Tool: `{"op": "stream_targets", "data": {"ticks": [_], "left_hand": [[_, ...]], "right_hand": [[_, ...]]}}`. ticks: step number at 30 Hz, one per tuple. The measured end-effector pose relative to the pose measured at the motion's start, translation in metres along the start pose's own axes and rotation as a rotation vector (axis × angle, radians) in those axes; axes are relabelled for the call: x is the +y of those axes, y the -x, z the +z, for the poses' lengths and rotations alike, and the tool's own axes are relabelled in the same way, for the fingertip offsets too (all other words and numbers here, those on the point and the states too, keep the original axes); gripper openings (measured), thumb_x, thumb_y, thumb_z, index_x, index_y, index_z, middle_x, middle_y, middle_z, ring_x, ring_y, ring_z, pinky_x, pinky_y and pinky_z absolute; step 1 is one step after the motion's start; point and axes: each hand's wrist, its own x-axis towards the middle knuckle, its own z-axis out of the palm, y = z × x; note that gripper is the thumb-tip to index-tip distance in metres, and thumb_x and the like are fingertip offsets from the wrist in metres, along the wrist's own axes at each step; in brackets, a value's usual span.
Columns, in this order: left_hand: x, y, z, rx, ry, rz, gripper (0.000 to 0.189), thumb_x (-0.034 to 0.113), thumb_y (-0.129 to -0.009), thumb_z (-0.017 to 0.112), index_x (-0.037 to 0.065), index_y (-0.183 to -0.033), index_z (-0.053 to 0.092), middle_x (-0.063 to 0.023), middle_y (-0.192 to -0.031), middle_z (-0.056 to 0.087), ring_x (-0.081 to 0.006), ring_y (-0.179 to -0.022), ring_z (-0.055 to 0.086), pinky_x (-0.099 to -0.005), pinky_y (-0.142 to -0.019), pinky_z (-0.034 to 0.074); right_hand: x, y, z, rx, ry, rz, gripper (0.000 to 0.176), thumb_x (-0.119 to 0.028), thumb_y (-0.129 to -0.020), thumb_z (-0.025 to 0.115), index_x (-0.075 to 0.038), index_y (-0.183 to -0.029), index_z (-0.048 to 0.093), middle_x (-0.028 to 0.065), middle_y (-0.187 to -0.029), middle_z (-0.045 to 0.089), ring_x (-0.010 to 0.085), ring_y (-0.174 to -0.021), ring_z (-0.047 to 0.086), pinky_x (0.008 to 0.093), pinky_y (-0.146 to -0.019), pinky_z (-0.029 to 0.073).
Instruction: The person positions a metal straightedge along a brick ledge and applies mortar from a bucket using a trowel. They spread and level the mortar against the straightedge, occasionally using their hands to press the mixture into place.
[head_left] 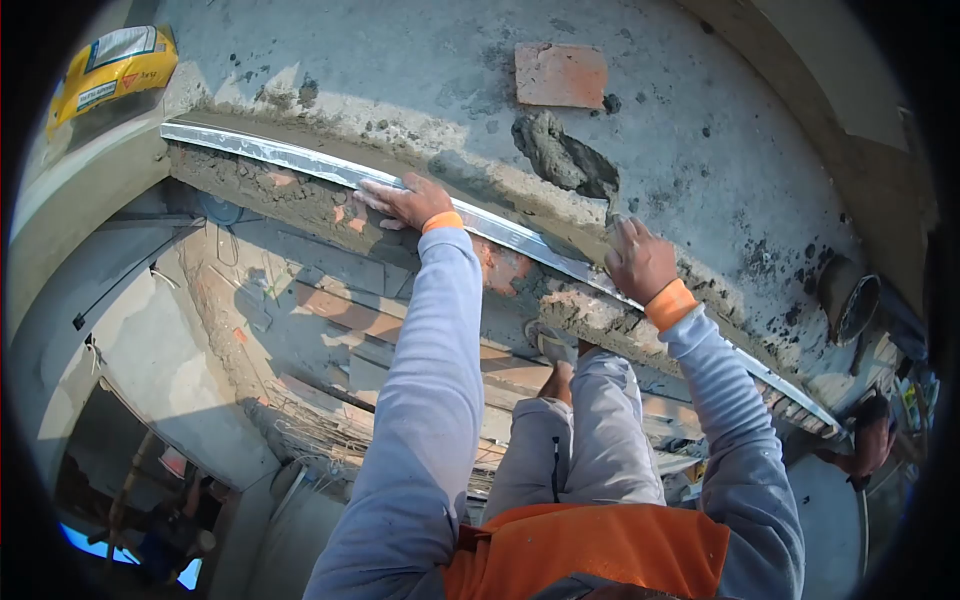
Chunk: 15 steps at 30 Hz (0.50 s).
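Note:
A long metal straightedge (510, 232) lies along the edge of the concrete ledge, from upper left to lower right. My left hand (408, 202) rests on it left of centre, fingers spread over its top and front face. Beyond the bar, my right hand (640, 260) is closed round the handle of a trowel, most of which my fingers hide. The trowel's blade (598, 178) reaches up to a heap of wet mortar (550, 150) on the slab. Just behind that heap lies a reddish brick piece (561, 75).
A yellow bag (115, 72) stands at the upper left. A round bucket-like container (850, 300) is at the right, with a person's arm (872, 445) below it. Under the ledge are planks (350, 315). Another person (175, 530) is partly visible at the lower left.

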Motion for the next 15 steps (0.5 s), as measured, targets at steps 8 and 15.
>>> {"op": "stream_targets", "data": {"ticks": [8, 15], "left_hand": [[0.0, 0.003, -0.003, -0.036, 0.054, 0.053, 0.069, 0.026, -0.093, 0.033, -0.003, -0.149, 0.004, -0.017, -0.159, 0.002, -0.0248, -0.147, -0.004, -0.0563, -0.112, -0.007], [-0.047, -0.018, 0.032, 0.1, -0.372, 0.378, 0.032, 0.013, -0.093, 0.044, -0.005, -0.117, 0.057, -0.028, -0.154, 0.006, -0.0426, -0.144, -0.007, -0.0588, -0.115, 0.008]], "right_hand": [[-0.029, -0.026, 0.006, -0.418, 0.102, -0.163, 0.023, -0.014, -0.083, 0.052, -0.003, -0.103, 0.056, 0.018, -0.096, 0.061, 0.0315, -0.073, 0.066, 0.0425, -0.062, 0.053], [-0.035, -0.01, -0.002, -0.35, 0.084, -0.225, 0.028, -0.012, -0.079, 0.054, 0.001, -0.104, 0.056, 0.017, -0.095, 0.058, 0.0291, -0.065, 0.063, 0.0399, -0.058, 0.052]]}}
